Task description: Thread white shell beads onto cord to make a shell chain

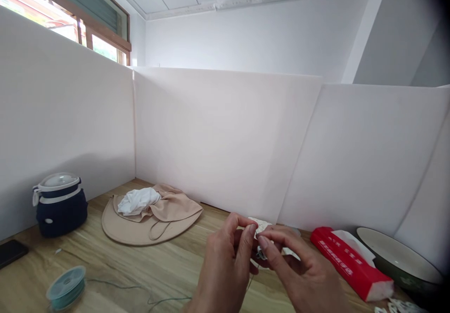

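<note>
My left hand (228,259) and my right hand (302,266) meet over the table, each with thumb and forefinger pinched together. Between them shows a small piece with white loops and dark parts (260,253), mostly covered by the fingers, so its kind is unclear. A thin strand hangs beneath the fingers. Behind the hands lies a whitish patterned item (260,224), partly hidden. To the left, a spool of teal thread (66,287) rests on the table, and its loose thread (116,284) trails toward my left wrist.
A beige sun hat (131,235) with a white cloth (138,201) on it lies at the back. Left stand a dark blue lidded container (61,212) and a phone (12,252). A red tissue pack (348,261) and a bowl (397,249) sit right, before white partitions (218,139).
</note>
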Demonstrator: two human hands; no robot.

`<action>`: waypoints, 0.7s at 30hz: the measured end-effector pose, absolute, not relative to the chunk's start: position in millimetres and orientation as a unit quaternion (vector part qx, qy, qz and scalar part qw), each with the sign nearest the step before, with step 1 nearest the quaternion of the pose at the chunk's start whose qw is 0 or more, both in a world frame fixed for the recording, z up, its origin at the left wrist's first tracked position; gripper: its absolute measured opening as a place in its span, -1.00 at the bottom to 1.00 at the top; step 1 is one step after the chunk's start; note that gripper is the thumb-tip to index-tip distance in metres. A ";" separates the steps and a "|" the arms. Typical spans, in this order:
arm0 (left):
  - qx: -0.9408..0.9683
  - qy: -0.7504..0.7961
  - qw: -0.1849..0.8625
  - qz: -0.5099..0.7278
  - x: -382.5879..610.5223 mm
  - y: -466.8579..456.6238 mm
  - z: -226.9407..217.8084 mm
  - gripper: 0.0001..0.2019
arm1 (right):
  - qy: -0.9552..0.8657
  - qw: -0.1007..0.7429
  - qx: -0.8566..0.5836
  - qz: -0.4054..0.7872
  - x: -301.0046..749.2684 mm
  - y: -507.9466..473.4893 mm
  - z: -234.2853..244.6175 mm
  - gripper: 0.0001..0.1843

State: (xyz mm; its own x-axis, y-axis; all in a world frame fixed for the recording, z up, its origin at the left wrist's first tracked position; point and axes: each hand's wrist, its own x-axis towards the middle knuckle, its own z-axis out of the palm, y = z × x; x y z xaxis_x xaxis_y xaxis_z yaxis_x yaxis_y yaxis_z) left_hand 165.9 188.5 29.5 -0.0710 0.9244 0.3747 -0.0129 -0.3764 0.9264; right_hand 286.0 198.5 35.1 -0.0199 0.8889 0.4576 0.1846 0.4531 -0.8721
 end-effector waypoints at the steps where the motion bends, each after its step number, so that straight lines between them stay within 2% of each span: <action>1: 0.567 0.406 0.381 0.607 166.0 188.7 29.1 -0.76 | -0.644 0.551 -0.412 0.334 285.5 198.6 35.0 -0.78; 4: 0.564 0.386 0.398 0.612 166.7 189.5 29.1 -0.76 | -0.632 0.527 -0.420 0.383 287.1 197.9 36.9 -0.76; 8: 0.521 0.325 0.488 0.621 167.1 189.7 31.6 -0.75 | -0.588 0.528 -0.439 0.427 293.7 198.7 40.8 -0.69; 11: 0.501 0.309 0.539 0.603 166.5 190.4 33.6 -0.64 | -0.583 0.525 -0.430 0.447 298.4 203.0 38.9 -0.66; 16: 0.523 0.324 0.550 0.565 165.4 192.7 32.8 -0.74 | -0.491 0.596 -0.399 0.494 305.9 210.1 31.6 -0.71; 18: 0.533 0.325 0.564 0.541 164.9 192.7 31.5 -0.73 | -0.439 0.632 -0.351 0.534 309.0 210.2 33.5 -0.72; 21: 0.551 0.345 0.581 0.489 163.7 191.9 28.7 -0.73 | -0.415 0.638 -0.260 0.594 312.5 206.2 42.5 -0.78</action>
